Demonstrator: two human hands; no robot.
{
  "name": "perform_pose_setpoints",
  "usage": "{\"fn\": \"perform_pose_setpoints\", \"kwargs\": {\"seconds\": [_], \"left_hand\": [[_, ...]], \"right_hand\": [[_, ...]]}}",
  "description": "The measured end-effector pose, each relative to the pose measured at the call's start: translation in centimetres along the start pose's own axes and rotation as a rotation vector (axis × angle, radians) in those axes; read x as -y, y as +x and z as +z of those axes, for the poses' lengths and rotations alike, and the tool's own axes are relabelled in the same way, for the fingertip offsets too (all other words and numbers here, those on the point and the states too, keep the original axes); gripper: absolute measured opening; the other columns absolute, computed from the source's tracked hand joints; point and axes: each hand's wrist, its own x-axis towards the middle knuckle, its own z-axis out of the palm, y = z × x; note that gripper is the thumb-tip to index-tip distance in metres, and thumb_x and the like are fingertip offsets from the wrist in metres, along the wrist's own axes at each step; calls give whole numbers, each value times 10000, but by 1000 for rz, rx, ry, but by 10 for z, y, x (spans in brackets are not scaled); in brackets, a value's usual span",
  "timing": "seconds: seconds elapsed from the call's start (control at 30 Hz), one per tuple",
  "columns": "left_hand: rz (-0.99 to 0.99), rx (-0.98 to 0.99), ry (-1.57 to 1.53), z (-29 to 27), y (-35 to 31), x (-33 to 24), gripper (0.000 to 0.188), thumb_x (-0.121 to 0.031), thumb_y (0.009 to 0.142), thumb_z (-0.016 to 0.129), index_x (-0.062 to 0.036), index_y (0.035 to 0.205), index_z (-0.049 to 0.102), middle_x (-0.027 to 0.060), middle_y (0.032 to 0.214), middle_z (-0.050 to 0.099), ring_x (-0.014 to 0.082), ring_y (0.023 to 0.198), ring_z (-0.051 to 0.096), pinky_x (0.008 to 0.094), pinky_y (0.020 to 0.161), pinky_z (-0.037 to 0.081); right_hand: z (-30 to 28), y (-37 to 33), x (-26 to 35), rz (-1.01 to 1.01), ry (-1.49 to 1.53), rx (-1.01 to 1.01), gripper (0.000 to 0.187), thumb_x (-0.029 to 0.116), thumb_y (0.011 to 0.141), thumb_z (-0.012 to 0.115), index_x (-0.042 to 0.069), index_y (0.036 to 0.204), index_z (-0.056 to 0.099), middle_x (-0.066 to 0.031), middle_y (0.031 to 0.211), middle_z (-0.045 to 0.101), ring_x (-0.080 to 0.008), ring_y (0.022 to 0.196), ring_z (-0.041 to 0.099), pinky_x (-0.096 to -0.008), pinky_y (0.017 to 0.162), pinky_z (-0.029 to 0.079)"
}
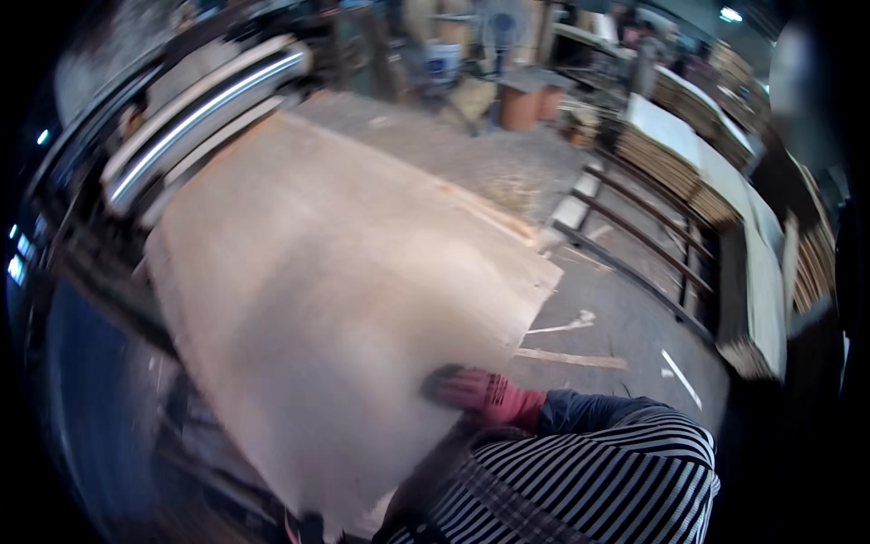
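Note:
A large pale wood veneer sheet [299, 254] fills the middle of the view, its far left end by a long roller machine [208, 118]. My right hand [467, 390], in a red glove with dark fingers, reaches from the lower right and lies over the near right part of the sheet. Its fingers look stretched out flat, though their tips are smeared. At the lower edge, a dark shape with a bit of red by the sheet's near corner looks like my left hand [311, 526]; its fingers cannot be made out.
Stacks of veneer sheets [675, 177] stand at the right beside a dark metal rail frame [634, 236]. Wood strips [571, 359] litter the floor. A fan [501, 32], a white bucket [442, 62] and a brown container [521, 104] are at the back.

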Motion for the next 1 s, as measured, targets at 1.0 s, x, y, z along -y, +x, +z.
{"fn": "perform_pose_setpoints", "kwargs": {"seconds": [1.0], "left_hand": [[27,-61,918,48,90,180,685,-322,666,603,-79,1249,337,218,1271,303,373,1150,313,408,936,306]], "right_hand": [[79,238,-96,60,-87,-72,619,321,743,559,43,1243,323,-171,1280,306,-322,1192,263,-417,1000,180]]}}
